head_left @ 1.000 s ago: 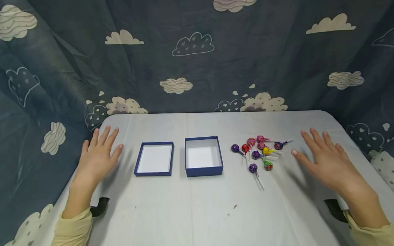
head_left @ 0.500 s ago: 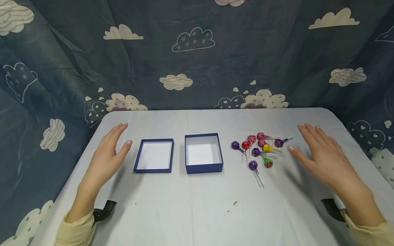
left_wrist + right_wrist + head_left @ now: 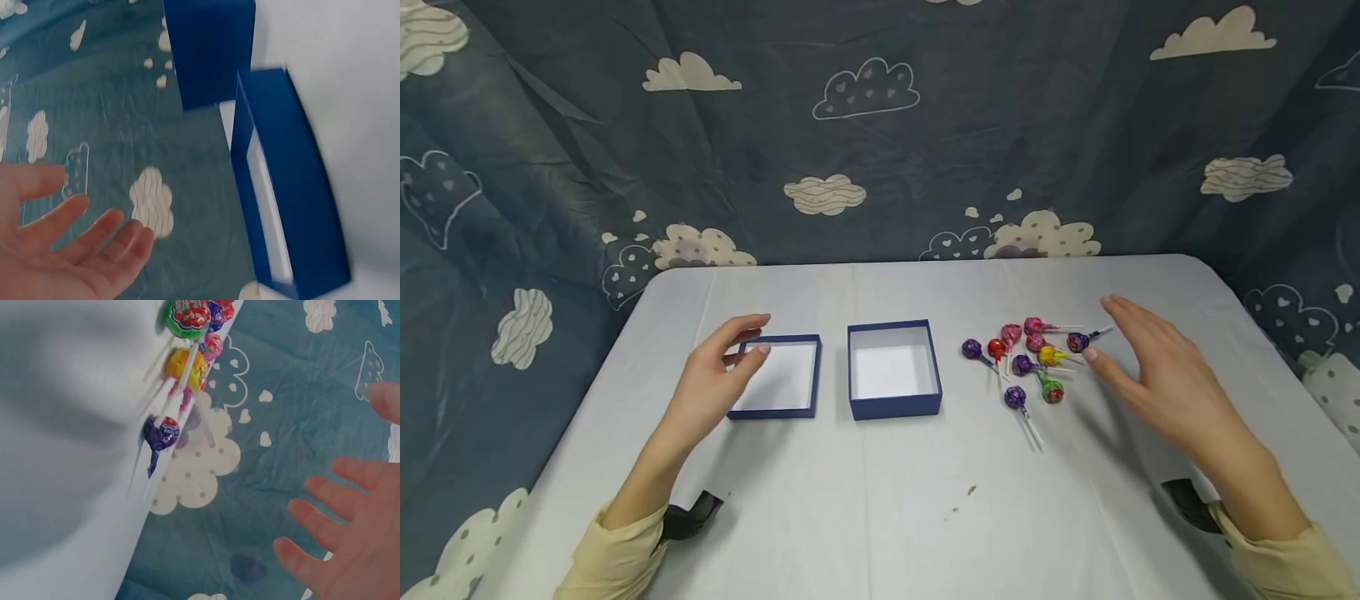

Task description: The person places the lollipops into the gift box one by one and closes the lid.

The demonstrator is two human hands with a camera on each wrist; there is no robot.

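Note:
A shallow blue box lid [image 3: 817, 379] with a white inside lies on the table. My left hand [image 3: 711, 387] hovers over its left side, fingers bent a little and holding nothing. In the left wrist view the lid [image 3: 300, 169] is apart from the fingertips [image 3: 145, 236]. To the lid's right stands the deeper blue box [image 3: 895, 407], its white inside facing up. Several wrapped lollipops [image 3: 1015, 397] in purple, red, pink, yellow and green lie in a loose cluster right of the box. Beside them my right hand [image 3: 1172, 387] is held above the table, fingers extended, grasping nothing.
A white cloth covers the table [image 3: 865, 500], with small dark specks [image 3: 972, 490] near the front. Dark curtains with cloud prints [image 3: 825, 195] hang behind and at both sides. A black strap [image 3: 692, 515] sits at the left wrist and another [image 3: 1191, 504] at the right.
My left hand has moved right, from the table's left edge to over the lid, and its fingers have bent. My right hand has shifted slightly left toward the lollipops. Lid, box and lollipops stay put.

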